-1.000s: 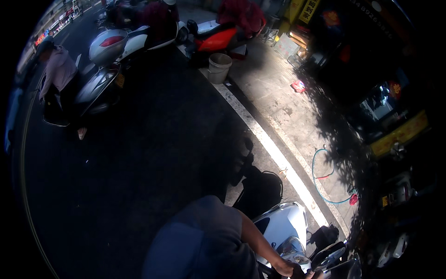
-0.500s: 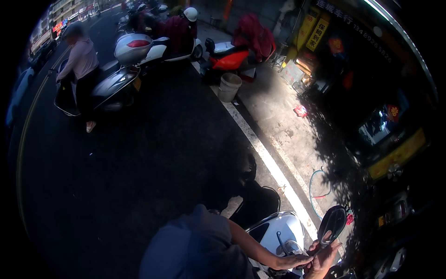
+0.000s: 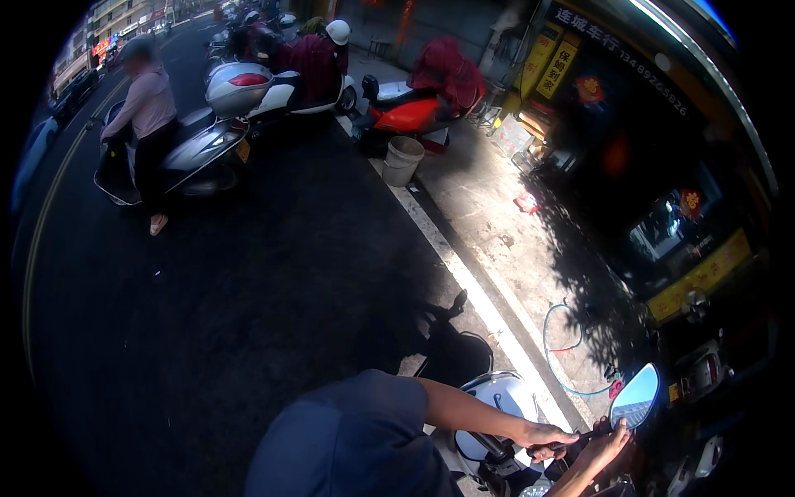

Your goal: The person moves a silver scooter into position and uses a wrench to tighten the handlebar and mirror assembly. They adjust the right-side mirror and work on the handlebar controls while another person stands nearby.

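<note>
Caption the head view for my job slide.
Left hand and right hand meet at a mirror beside a white scooter, outdoors in patchy sunlight.

The nearest white scooter (image 3: 515,398) is cut off below.

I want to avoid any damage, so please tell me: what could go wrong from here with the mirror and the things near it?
The mirror might get smudged, since the right hand has fingers at its lower edge. If it slipped, it could crack or scratch the white scooter close by. The blue hose lies looped on the pavement and might trip someone.
</note>
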Demonstrator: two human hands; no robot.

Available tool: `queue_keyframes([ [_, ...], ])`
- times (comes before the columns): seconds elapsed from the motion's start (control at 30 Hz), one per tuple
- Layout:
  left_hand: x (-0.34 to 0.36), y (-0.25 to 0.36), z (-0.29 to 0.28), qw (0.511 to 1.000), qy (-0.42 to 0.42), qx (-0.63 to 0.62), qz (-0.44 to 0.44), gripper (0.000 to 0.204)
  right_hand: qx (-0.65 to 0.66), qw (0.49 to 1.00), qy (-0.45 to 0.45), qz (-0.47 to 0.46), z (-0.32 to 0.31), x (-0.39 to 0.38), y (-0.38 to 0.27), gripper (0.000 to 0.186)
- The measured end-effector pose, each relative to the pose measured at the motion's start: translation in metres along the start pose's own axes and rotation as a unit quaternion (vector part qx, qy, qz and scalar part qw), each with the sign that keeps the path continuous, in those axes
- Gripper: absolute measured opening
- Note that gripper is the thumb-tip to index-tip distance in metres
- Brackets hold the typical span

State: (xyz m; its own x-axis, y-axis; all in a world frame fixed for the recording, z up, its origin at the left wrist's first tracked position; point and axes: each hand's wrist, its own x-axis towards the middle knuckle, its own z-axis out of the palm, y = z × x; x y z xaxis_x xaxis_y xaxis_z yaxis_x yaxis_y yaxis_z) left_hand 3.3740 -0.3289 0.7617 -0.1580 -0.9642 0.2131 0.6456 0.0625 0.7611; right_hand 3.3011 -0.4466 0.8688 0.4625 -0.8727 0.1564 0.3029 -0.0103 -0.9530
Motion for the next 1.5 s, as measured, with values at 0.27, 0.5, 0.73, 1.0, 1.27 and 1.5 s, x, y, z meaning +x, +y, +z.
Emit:
queue_keyframes([
  [0.27, 0.019, -0.024, 0.014, 0.889, 0.278, 0.319, 0.175, 0.027, 0.296, 0.926, -0.182, 0.148, -0.013, 0.002, 0.008, 0.061],
  [0.5, 0.02, 0.035, 0.013, 0.94, -0.08, 0.315, -0.103, 0.028, 0.486, 0.832, -0.266, 0.039, -0.068, 0.009, 0.0, 0.041],
  [0.73, 0.035, 0.016, 0.01, 0.762, -0.092, 0.585, 0.262, 0.041, 0.243, 0.949, -0.162, -0.122, -0.106, -0.13, -0.046, 0.039],
  [1.0, 0.01, -0.02, -0.002, 0.889, 0.019, 0.4, 0.224, 0.026, -0.444, 0.787, -0.212, -0.372, -0.017, -0.191, -0.084, 0.061],
  [1.27, -0.028, -0.055, 0.036, 0.952, 0.197, 0.184, 0.149, 0.029, -0.495, 0.626, -0.259, -0.545, 0.104, -0.126, -0.038, 0.042],
  [1.5, -0.017, -0.009, 0.025, 0.968, 0.205, 0.11, 0.095, 0.051, -0.669, 0.48, -0.256, -0.506, 0.133, -0.05, -0.051, 0.058],
])
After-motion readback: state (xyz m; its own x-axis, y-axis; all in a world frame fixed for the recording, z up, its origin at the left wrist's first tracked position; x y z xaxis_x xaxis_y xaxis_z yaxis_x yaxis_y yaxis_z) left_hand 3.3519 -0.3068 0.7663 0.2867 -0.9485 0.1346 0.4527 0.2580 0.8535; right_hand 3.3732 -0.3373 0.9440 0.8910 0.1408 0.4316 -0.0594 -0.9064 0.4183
